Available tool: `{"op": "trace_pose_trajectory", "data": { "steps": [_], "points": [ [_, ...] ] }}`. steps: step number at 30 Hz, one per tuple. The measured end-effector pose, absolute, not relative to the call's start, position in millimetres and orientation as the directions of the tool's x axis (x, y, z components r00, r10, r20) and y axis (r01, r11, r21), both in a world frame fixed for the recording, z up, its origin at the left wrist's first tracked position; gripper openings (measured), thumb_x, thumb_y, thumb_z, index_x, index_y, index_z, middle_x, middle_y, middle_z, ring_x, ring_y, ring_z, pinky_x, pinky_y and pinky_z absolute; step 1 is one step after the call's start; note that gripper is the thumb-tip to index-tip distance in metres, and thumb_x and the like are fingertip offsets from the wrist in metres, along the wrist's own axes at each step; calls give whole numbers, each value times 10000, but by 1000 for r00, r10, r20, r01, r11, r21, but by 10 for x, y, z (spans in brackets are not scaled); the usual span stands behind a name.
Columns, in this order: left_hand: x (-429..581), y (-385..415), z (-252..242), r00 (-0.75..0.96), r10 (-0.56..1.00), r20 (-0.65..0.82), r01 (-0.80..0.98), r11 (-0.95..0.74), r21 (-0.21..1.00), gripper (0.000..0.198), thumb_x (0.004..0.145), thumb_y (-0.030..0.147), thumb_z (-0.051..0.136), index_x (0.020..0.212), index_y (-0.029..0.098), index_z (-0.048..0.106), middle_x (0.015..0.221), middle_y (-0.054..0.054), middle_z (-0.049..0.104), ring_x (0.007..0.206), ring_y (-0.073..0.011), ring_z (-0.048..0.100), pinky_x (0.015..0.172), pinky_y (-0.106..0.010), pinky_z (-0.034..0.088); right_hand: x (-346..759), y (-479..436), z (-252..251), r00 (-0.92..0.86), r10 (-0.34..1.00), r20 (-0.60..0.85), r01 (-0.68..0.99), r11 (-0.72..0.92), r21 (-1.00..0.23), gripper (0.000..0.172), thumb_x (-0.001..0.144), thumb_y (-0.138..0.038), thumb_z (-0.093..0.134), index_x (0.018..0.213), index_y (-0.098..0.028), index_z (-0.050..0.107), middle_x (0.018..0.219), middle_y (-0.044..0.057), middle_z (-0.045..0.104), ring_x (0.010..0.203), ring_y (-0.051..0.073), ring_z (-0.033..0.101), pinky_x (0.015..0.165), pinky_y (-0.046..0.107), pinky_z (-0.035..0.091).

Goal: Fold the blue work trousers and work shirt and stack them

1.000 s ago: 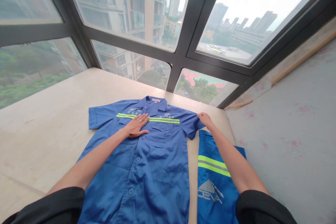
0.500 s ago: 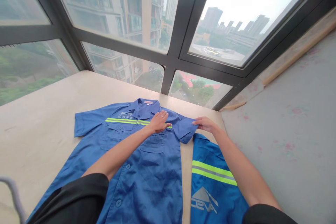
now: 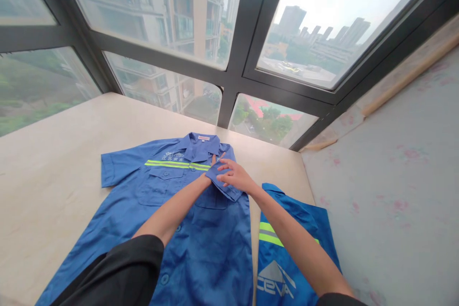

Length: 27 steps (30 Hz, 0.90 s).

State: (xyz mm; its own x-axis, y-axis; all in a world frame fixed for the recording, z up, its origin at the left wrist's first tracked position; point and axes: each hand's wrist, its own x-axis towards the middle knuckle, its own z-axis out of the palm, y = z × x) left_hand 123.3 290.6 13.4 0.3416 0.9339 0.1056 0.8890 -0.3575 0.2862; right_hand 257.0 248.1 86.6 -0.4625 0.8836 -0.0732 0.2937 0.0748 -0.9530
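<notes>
A blue short-sleeved work shirt [image 3: 211, 253] lies front side up, with a collar, buttons, chest pockets and a yellow-green stripe. Its right-hand sleeve [image 3: 223, 190] is folded inward over the chest and covers most of my left hand [image 3: 214, 159]. That hand lies flat on the chest, with some stretched fingers showing past the sleeve's edge. Over the folded sleeve is my right hand [image 3: 237, 177], its fingers spread and the cloth beneath them. The opposite sleeve [image 3: 120, 168] stays stretched out to the left.
A second, brighter blue garment [image 3: 274, 256] with reflective stripes and a printed logo lies to the right, partly behind my right forearm. Both rest on a pale ledge [image 3: 46, 181]. Grey-framed windows [image 3: 229, 71] rise behind, and a flower-patterned wall [image 3: 390, 191] bounds the right side.
My right hand has moved left, bringing the shirt's sleeve from outstretched to folded over the chest and my left hand. The right fingers have let go of the sleeve's hem.
</notes>
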Motion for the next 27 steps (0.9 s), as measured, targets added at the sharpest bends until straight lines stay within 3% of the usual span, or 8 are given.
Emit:
{"op": "trace_pose_trajectory", "data": {
  "steps": [2, 4, 9, 12, 14, 16, 20, 27],
  "points": [
    [1028, 2956, 152, 301, 945, 129, 883, -327, 336, 250, 882, 134, 476, 953, 58, 703, 991, -101, 711, 1081, -167, 618, 989, -342, 463, 2540, 2441, 773, -445, 896, -8, 425, 203, -882, 539, 793, -261, 634, 1315, -187, 517, 1112, 91, 652, 825, 175, 664, 783, 359, 560],
    [771, 2970, 170, 226, 963, 149, 881, -267, 391, 305, 825, 9, 518, 1059, 109, 686, 1195, -106, 665, 1232, -184, 546, 1043, -348, 435, 2627, 2419, 645, -408, 909, 83, 571, 325, -754, 502, 838, -230, 588, 1332, -172, 521, 1190, 120, 640, 1040, 220, 635, 958, 417, 496],
    [446, 2852, 339, -59, 946, 319, 819, -137, 557, 458, 938, 114, 299, 1320, 118, 552, 1361, -107, 557, 1320, -176, 464, 1131, -331, 342, 2817, 2276, 265, -537, 843, 28, 775, 506, -379, 615, 899, -370, 591, 1428, -87, 450, 1522, 197, 325, 1425, 325, 285, 1151, 478, 285],
    [727, 2783, 449, 331, 847, 416, 789, -490, 370, 474, 979, 321, 356, 1397, 132, 476, 1472, -95, 445, 1419, -201, 320, 1174, -375, 260, 2770, 2183, 161, -494, 868, -60, 853, 470, -226, 651, 950, -442, 504, 1470, -68, 386, 1551, 201, 252, 1444, 349, 223, 1152, 502, 257],
    [1017, 2792, 445, 577, 735, 356, 709, -667, 229, 508, 976, 383, 376, 1413, 138, 459, 1514, -98, 382, 1452, -221, 243, 1192, -413, 190, 2745, 2134, 166, -483, 873, -62, 870, 471, -149, 647, 962, -460, 474, 1476, -78, 380, 1547, 199, 264, 1443, 352, 221, 1156, 510, 232],
    [1273, 2857, 367, 644, 725, 243, 707, -686, 173, 566, 970, 422, 382, 1434, 101, 425, 1534, -133, 329, 1462, -245, 210, 1196, -439, 145, 2768, 2075, 193, -502, 862, -70, 863, 494, -103, 674, 957, -494, 465, 1473, -66, 384, 1535, 212, 286, 1445, 356, 212, 1162, 506, 209],
    [1510, 3067, 112, 495, 868, 21, 845, -487, 220, 661, 968, 466, 343, 1481, 49, 336, 1561, -171, 230, 1469, -289, 168, 1187, -495, 125, 2921, 1883, 179, -497, 854, -154, 868, 487, -101, 779, 967, -573, 354, 1499, -8, 297, 1561, 216, 185, 1463, 334, 162, 1169, 468, 216],
    [1516, 3209, 3, 509, 861, 16, 816, -489, 308, 630, 973, 499, 329, 1462, 106, 384, 1555, -142, 276, 1464, -293, 185, 1181, -506, 160, 3030, 1694, 97, -457, 868, -192, 889, 446, -102, 832, 955, -622, 300, 1507, 0, 270, 1565, 203, 106, 1470, 338, 117, 1166, 513, 196]
  ]
}}
